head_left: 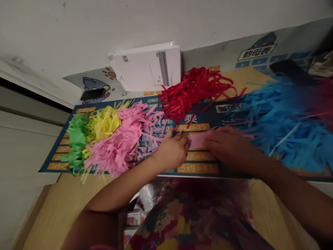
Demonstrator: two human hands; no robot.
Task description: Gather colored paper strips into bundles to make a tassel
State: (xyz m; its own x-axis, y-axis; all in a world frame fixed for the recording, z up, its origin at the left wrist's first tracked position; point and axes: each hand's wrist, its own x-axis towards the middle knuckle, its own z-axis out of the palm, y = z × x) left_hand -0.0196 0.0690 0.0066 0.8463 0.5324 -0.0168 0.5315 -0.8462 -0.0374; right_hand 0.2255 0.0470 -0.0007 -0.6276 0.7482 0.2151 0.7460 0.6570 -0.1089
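Observation:
A flat band of pink tissue paper (197, 140) stretches between my two hands, low over the printed mat. My left hand (173, 148) is closed, its fingertips on the band's left end. At the other end my right hand (225, 146) lies over the paper with its fingers bent, hiding part of it. Lavender cut fringe (153, 147) spreads beside my left hand, and thin pale strands show past my right one. Pink fringe (117, 146), yellow fringe (105, 121) and green fringe (77, 133) are heaped to the left.
Red paper fringe (191, 92) lies behind my hands; a blue heap (293, 125) fills the right side. A white package (149, 67) leans against the wall. A dark phone-like object (93, 94) rests at the back left. The mat (58, 156) covers the tabletop.

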